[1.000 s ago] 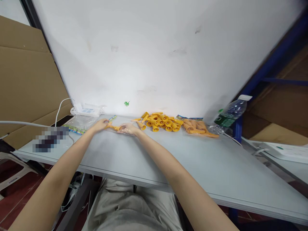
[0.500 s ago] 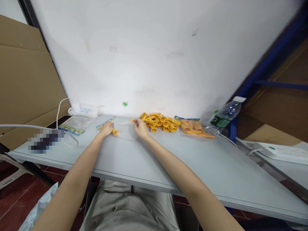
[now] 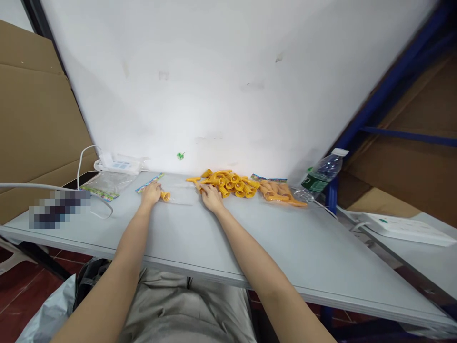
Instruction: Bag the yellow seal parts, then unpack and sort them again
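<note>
My left hand is closed on the header end of a clear plastic bag lying on the table. A colourful printed header strip shows beyond the fingers. Inside, close to the hand, is a yellow plastic pipe-shaped piece with a cup end. My right hand rests at the left edge of a pile of similar yellow pieces, fingers stretched out and touching them. One yellow piece lies just left of those fingers. The right fingertips are partly hidden among the pieces.
A filled bag of orange pieces lies right of the pile, near a tilted water bottle. At left are a flat clear bag, a white cable and a white power strip. A white wall stands behind.
My right hand has moved from the bag's open end to the left side of the yellow pile. My left hand stays on the bag. The view has shifted slightly.
</note>
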### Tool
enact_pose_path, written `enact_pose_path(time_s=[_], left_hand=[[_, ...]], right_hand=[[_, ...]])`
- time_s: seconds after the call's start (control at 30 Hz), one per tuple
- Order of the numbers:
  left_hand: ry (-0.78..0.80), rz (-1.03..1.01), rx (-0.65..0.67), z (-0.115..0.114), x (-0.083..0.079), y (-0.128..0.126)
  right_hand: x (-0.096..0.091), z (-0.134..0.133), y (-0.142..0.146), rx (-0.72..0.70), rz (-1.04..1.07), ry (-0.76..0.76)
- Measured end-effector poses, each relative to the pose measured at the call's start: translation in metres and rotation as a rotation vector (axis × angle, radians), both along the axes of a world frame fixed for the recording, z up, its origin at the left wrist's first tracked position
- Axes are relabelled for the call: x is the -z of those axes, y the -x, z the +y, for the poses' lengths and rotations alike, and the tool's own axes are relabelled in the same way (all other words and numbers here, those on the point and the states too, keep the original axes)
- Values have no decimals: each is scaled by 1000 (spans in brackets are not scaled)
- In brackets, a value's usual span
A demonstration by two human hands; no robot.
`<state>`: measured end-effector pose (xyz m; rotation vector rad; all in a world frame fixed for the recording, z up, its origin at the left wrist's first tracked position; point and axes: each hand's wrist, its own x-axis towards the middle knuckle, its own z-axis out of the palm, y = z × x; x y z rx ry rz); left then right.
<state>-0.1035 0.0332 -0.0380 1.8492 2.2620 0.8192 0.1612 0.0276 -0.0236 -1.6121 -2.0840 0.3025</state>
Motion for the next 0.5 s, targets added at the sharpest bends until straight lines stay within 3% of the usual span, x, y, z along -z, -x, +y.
enact_pose_path(time_s=[0.17, 0.3, 0.5], left_hand=[[30, 44, -17, 0, 0, -1], [29, 49, -20, 1, 0, 0], [9, 29, -13, -1, -2, 0]], right_hand=[[-2, -4, 1, -37, -100, -26], [-3, -4, 2, 66, -136, -69], [5, 10, -11, 186, 153, -57]])
